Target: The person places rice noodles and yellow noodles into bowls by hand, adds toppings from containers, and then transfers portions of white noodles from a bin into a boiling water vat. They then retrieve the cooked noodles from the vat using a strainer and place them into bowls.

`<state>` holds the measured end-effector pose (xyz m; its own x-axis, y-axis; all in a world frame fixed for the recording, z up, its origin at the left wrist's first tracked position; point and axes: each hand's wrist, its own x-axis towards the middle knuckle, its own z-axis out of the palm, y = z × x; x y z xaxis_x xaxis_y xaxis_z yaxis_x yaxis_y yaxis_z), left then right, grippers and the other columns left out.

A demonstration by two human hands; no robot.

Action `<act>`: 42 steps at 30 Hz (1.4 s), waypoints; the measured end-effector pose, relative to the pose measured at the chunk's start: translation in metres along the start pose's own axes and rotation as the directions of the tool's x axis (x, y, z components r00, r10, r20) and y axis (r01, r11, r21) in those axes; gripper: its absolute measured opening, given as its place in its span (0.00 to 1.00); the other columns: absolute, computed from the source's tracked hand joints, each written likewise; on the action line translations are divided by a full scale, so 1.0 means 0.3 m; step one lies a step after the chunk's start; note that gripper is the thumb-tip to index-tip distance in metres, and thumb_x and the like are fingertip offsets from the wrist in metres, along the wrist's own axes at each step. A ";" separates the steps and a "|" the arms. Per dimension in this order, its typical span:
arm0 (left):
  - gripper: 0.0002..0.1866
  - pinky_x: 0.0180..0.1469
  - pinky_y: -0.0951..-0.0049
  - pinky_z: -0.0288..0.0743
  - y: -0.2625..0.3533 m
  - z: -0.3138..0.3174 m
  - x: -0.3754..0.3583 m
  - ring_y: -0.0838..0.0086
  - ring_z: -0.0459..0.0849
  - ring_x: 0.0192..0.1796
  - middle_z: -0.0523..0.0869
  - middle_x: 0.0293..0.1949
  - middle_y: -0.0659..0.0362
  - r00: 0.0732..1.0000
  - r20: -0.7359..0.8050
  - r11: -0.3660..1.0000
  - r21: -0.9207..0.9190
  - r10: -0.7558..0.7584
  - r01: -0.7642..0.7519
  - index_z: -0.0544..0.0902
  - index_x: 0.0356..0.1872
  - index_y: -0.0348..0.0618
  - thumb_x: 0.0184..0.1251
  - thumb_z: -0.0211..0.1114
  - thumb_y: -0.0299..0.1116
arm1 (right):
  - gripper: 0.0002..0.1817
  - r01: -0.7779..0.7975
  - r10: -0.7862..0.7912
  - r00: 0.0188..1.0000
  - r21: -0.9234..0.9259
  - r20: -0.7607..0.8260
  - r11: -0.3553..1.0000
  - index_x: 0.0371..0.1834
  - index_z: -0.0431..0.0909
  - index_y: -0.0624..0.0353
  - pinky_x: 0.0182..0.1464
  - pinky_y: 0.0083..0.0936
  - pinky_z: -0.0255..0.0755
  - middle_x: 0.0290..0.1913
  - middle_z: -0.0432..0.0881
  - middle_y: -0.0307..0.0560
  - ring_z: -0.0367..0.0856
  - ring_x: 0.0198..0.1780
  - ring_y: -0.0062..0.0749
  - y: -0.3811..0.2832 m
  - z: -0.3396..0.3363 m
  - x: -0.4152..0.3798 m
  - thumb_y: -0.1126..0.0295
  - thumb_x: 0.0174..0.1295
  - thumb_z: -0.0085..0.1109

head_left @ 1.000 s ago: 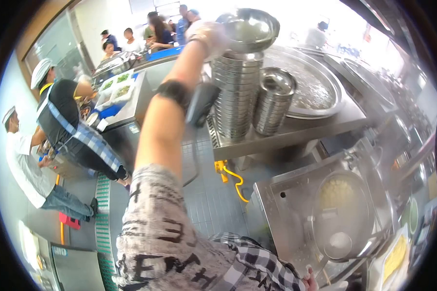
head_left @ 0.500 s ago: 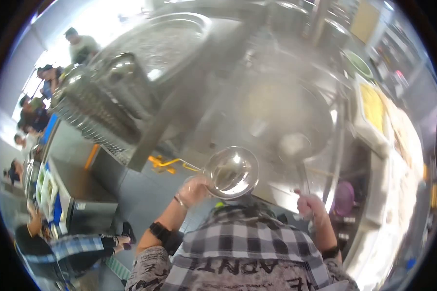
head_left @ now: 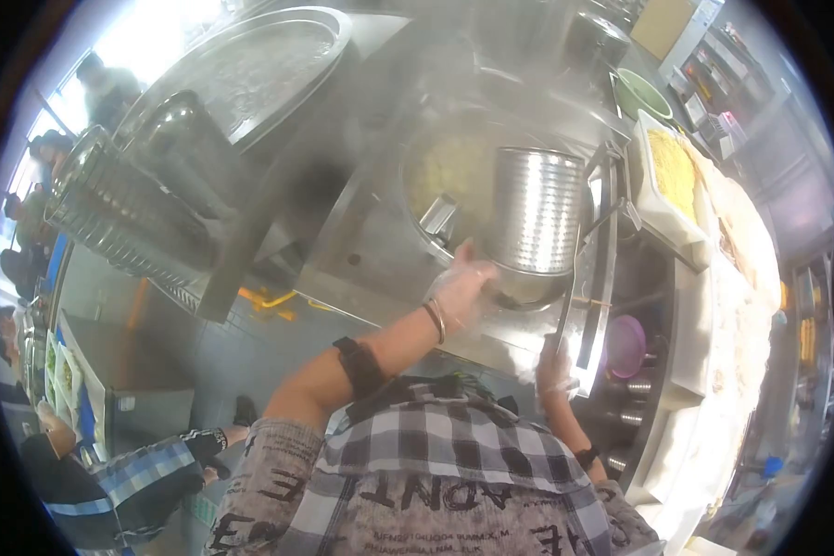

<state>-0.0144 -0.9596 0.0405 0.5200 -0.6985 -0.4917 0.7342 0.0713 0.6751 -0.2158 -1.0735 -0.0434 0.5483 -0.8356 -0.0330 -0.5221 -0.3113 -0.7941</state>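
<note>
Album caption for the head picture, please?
Left hand and right hand beside a perforated strainer at a steaming pot.

Left arm [head_left: 389,345], bare below a grey, black-lettered cloth sleeve [head_left: 273,463]: bent at the elbow, slanting from near left to far right; broad black band [head_left: 358,366] on the forearm, slim rounded bracelet [head_left: 435,320] at the wrist. Left hand [head_left: 463,295]: extended far, one digit raised, other fingers partly hidden. Right arm [head_left: 571,426]: reaching straight away, narrow black wristband [head_left: 586,458]. Right hand [head_left: 554,372]: nearer than the left, fingers curled in a grip
</note>
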 end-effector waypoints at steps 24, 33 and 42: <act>0.25 0.60 0.73 0.64 -0.146 -0.624 0.054 0.67 0.71 0.56 0.71 0.55 0.54 0.891 0.116 0.812 0.373 0.439 -0.449 0.70 0.53 0.44 0.49 0.56 0.20 | 0.10 -0.906 -0.292 0.419 0.417 0.860 -0.074 0.46 0.64 0.63 0.14 0.13 0.53 0.19 0.59 0.32 0.57 0.14 0.16 -0.259 -0.098 0.082 0.71 0.65 0.40; 0.34 0.53 0.73 0.70 -0.108 -0.711 0.023 0.72 0.75 0.50 0.73 0.51 0.59 0.867 0.149 0.763 0.419 0.476 -0.492 0.55 0.62 0.42 0.51 0.55 0.19 | 0.11 -0.927 -0.095 0.360 0.345 0.928 -0.146 0.44 0.65 0.65 0.19 0.15 0.58 0.18 0.61 0.32 0.60 0.17 0.17 -0.308 -0.139 0.135 0.71 0.67 0.31; 0.39 0.44 0.64 0.75 0.055 -0.543 -0.174 0.67 0.76 0.49 0.73 0.51 0.57 0.977 -0.089 0.961 -0.181 0.194 -0.208 0.53 0.66 0.52 0.49 0.54 0.20 | 0.19 -0.608 0.108 0.743 0.598 0.661 0.523 0.46 0.69 0.70 0.22 0.19 0.72 0.30 0.78 0.47 0.78 0.27 0.29 -0.463 -0.199 0.184 0.68 0.54 0.56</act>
<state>0.0415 -0.8062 -0.0123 0.6893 -0.6054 -0.3980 0.6771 0.3426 0.6513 -0.1520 -1.1035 0.1012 0.7828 -0.3550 -0.5111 -0.2157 0.6156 -0.7579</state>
